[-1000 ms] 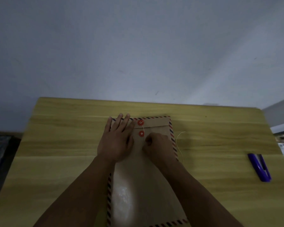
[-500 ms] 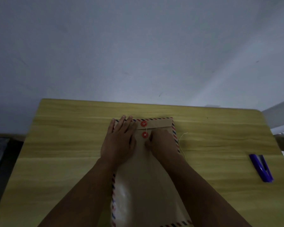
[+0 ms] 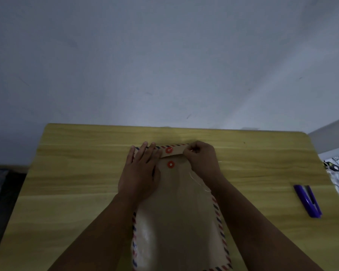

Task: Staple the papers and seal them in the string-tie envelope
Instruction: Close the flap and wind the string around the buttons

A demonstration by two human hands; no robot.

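Envelope (image 3: 176, 212) under both hands — flap pinched

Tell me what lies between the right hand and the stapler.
Only bare table: in the head view nothing sits between the right hand on the envelope and the stapler; a thin string trails by the wrist.

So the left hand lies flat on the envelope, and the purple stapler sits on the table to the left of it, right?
Not quite. The head view shows the purple stapler on the table to the right of the envelope, not the left. The left hand does lie flat on the envelope.
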